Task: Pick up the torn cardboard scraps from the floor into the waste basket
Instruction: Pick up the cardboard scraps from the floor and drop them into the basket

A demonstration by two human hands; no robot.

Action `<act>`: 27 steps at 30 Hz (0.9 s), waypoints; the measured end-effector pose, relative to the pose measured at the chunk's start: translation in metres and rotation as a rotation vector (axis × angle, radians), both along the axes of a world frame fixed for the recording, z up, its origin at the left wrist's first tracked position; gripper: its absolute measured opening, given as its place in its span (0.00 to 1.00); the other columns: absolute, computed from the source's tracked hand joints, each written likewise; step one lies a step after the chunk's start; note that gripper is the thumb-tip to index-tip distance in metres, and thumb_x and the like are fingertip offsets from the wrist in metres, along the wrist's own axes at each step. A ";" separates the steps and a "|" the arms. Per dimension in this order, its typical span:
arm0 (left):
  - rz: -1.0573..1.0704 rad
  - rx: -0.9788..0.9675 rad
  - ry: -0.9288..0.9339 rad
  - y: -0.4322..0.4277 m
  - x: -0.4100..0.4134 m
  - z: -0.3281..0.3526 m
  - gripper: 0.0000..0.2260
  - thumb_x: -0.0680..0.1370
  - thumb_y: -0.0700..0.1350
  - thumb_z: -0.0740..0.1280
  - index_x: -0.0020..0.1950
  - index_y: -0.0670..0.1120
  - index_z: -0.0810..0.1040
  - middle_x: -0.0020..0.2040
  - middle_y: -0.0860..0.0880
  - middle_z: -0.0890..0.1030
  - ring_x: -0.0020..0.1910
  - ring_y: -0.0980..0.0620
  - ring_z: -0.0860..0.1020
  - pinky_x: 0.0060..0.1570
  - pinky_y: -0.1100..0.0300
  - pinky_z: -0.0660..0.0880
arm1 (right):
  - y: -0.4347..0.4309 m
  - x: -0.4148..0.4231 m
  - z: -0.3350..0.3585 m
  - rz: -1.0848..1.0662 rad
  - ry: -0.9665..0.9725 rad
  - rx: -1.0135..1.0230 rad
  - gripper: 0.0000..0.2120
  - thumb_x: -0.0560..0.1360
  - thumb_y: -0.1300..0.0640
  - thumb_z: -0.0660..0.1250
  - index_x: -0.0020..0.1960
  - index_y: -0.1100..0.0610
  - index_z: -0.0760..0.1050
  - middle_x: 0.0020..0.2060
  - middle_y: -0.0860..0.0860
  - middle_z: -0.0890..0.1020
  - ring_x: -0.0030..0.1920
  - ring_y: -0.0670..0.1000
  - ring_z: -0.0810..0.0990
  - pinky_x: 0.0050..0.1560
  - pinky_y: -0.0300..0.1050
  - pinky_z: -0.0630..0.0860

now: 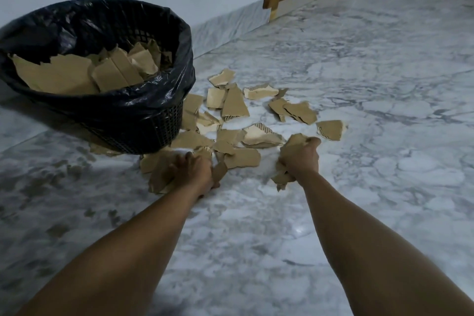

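Nearest me, both hands are down on the marble floor (359, 174): the left hand (193, 170) has its fingers curled into a bunch of cardboard scraps (154, 163) near the basket's foot, and the right hand (301, 155) is a tight fist round another wad. Beyond them more scraps lie spread (some overlapping), then the waste basket (143, 128), its black liner (164, 95) partly filled. Overstuffed fists may shed pieces on the lift, and a swinging arm could tip the basket.
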State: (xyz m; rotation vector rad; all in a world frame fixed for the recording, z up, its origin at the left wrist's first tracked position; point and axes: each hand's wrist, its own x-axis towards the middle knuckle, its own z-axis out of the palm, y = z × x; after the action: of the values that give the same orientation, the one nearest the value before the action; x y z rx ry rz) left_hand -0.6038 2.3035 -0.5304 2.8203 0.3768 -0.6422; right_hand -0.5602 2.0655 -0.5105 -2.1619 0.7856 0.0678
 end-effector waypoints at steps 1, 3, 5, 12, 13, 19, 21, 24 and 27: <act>0.001 0.023 -0.006 0.000 0.002 0.002 0.23 0.69 0.55 0.76 0.61 0.52 0.75 0.67 0.42 0.70 0.69 0.36 0.62 0.68 0.38 0.60 | -0.005 0.002 0.005 -0.036 0.021 0.095 0.29 0.78 0.52 0.61 0.75 0.53 0.53 0.47 0.54 0.75 0.36 0.51 0.76 0.33 0.46 0.76; 0.024 0.037 -0.030 0.002 0.004 0.004 0.29 0.67 0.54 0.77 0.64 0.50 0.71 0.66 0.42 0.71 0.68 0.37 0.63 0.65 0.40 0.62 | -0.019 0.006 0.019 -0.013 0.074 0.142 0.37 0.75 0.54 0.69 0.77 0.58 0.54 0.45 0.55 0.77 0.36 0.50 0.76 0.32 0.46 0.76; 0.055 0.012 -0.034 0.002 0.003 0.006 0.34 0.68 0.53 0.77 0.67 0.47 0.65 0.66 0.41 0.72 0.67 0.37 0.65 0.64 0.41 0.64 | -0.038 0.013 0.026 -0.064 0.099 0.183 0.29 0.69 0.56 0.77 0.64 0.67 0.71 0.50 0.59 0.82 0.41 0.54 0.79 0.42 0.51 0.81; 0.018 -0.155 -0.039 0.000 -0.006 -0.007 0.09 0.74 0.48 0.68 0.52 0.55 0.71 0.52 0.47 0.80 0.51 0.42 0.77 0.56 0.46 0.73 | -0.052 -0.002 -0.011 -0.083 0.368 -0.046 0.26 0.69 0.45 0.70 0.58 0.61 0.72 0.58 0.59 0.74 0.55 0.60 0.76 0.59 0.58 0.77; -0.002 -0.212 -0.039 -0.001 -0.005 -0.012 0.10 0.74 0.48 0.67 0.52 0.58 0.70 0.53 0.49 0.78 0.51 0.44 0.76 0.56 0.46 0.73 | -0.044 -0.006 -0.013 -0.028 0.387 -0.131 0.25 0.72 0.45 0.68 0.62 0.60 0.70 0.62 0.58 0.71 0.60 0.61 0.72 0.61 0.56 0.74; -0.193 -0.128 0.163 -0.015 -0.003 0.006 0.20 0.77 0.45 0.65 0.69 0.47 0.70 0.66 0.43 0.74 0.64 0.41 0.73 0.65 0.45 0.69 | -0.022 -0.020 -0.006 -0.120 0.249 0.028 0.32 0.71 0.50 0.71 0.68 0.61 0.62 0.61 0.61 0.74 0.62 0.63 0.74 0.55 0.54 0.75; -0.271 -0.100 0.172 -0.031 -0.003 0.016 0.21 0.76 0.46 0.66 0.68 0.43 0.70 0.67 0.41 0.73 0.66 0.39 0.70 0.67 0.41 0.66 | -0.028 -0.023 -0.003 -0.136 0.253 0.164 0.32 0.69 0.55 0.74 0.67 0.64 0.64 0.56 0.59 0.76 0.56 0.61 0.79 0.47 0.52 0.79; -0.362 -0.060 0.065 -0.050 0.004 0.019 0.21 0.76 0.48 0.65 0.68 0.44 0.72 0.67 0.42 0.69 0.66 0.39 0.66 0.61 0.40 0.64 | -0.037 -0.024 -0.003 -0.071 0.301 0.226 0.22 0.67 0.58 0.74 0.57 0.65 0.73 0.48 0.59 0.80 0.46 0.58 0.81 0.52 0.55 0.82; -0.441 -0.020 -0.059 -0.063 0.011 0.010 0.17 0.78 0.45 0.62 0.67 0.45 0.73 0.69 0.44 0.66 0.66 0.41 0.62 0.59 0.43 0.62 | -0.040 -0.021 0.007 0.076 0.354 0.234 0.12 0.73 0.60 0.71 0.53 0.64 0.76 0.45 0.59 0.82 0.45 0.58 0.83 0.50 0.55 0.82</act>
State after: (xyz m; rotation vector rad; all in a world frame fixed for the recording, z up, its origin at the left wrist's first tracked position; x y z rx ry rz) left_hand -0.5929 2.2403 -0.5200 2.9113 -0.2707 -0.6334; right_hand -0.5816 2.0256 -0.5038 -1.9786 0.8453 0.5668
